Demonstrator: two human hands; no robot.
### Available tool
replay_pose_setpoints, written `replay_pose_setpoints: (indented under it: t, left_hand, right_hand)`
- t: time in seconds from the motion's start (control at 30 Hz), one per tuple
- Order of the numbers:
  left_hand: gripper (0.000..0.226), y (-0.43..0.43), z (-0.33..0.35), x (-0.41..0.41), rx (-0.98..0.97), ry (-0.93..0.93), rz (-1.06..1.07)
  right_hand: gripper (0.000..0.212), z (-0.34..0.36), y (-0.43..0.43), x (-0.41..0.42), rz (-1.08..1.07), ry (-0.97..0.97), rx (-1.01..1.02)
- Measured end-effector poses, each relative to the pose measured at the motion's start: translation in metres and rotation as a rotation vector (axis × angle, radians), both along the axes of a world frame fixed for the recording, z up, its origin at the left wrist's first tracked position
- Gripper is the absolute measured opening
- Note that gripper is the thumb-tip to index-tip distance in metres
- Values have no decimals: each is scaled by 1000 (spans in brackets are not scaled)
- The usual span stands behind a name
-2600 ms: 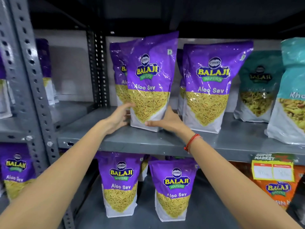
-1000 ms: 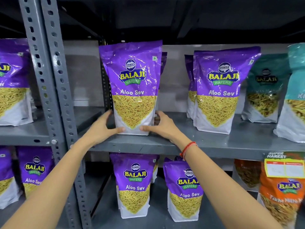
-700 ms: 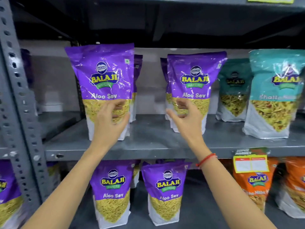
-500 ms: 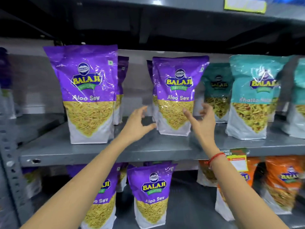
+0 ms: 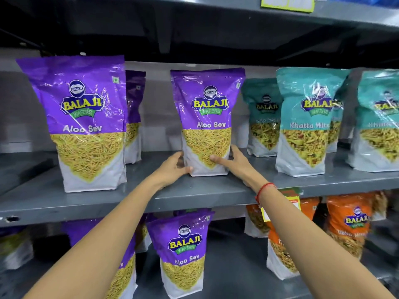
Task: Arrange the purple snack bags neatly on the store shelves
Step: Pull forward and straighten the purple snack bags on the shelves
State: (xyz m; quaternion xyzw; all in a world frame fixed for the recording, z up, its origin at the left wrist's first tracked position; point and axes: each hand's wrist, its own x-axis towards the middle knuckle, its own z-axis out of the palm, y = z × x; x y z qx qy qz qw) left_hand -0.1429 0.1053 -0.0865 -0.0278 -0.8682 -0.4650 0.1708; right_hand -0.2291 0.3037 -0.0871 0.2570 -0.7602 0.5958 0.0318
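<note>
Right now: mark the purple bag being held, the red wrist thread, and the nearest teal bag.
held purple bag [image 5: 207, 108], head view, on the Balaji logo.
red wrist thread [image 5: 263, 187], head view, on the band across the right wrist.
nearest teal bag [image 5: 307, 117], head view, on its front panel.

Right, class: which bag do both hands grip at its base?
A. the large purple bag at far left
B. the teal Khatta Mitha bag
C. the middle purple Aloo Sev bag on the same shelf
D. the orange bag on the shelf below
C: the left hand and right hand clasp the lower sides of the middle purple Aloo Sev bag.
</note>
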Motion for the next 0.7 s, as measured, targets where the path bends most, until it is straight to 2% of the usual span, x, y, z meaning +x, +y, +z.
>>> replay_pose_setpoints:
  t: [0.17, 0.43, 0.7]
  left_hand:
    - [59, 1, -1, 15, -47, 98, 76]
    - [68, 2, -2, 28, -130, 112, 104]
    - [64, -1, -4, 27, -160, 77, 94]
  right_hand:
    - [86, 3, 7, 11, 45, 36, -18]
    - [112, -4, 16, 12, 119, 6, 23]
    - [113, -7, 15, 8, 143, 23, 57]
